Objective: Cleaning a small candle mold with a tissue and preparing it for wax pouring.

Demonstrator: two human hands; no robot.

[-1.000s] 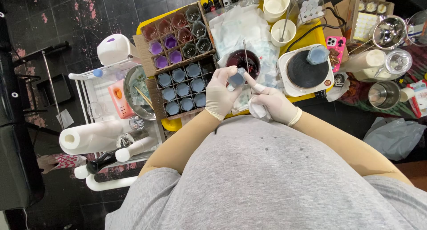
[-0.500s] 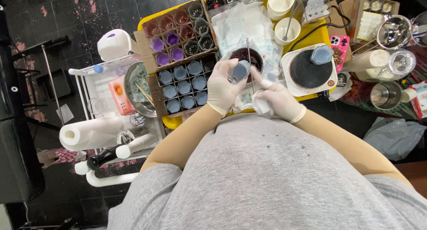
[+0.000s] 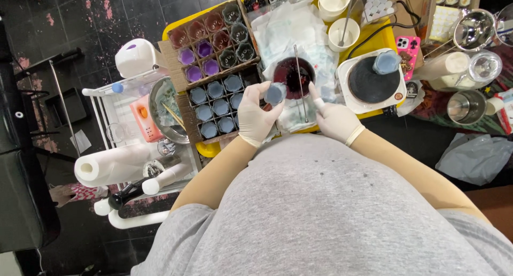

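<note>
— What's in the grip?

— The gloved left hand (image 3: pixel 257 117) pinches a small blue-filled cup (image 3: pixel 276 93) at frame centre, fingers closed around it. The gloved right hand (image 3: pixel 334 119) is curled, one fingertip up; whether it holds the thin metal rod (image 3: pixel 300 83) beside it, I cannot tell.

— And just beyond?

— The cup sits right against the rim of a dark bowl of deep red liquid (image 3: pixel 293 76), which the rod lies across.

— Further out?

— Left of centre, a cardboard tray of blue cups (image 3: pixel 216 105); above it, purple and dark ones (image 3: pixel 214 41). To the right, a white hotplate (image 3: pixel 372 84) carries another blue cup (image 3: pixel 386 61). A paper towel roll (image 3: pixel 115 165) lies at lower left.
</note>
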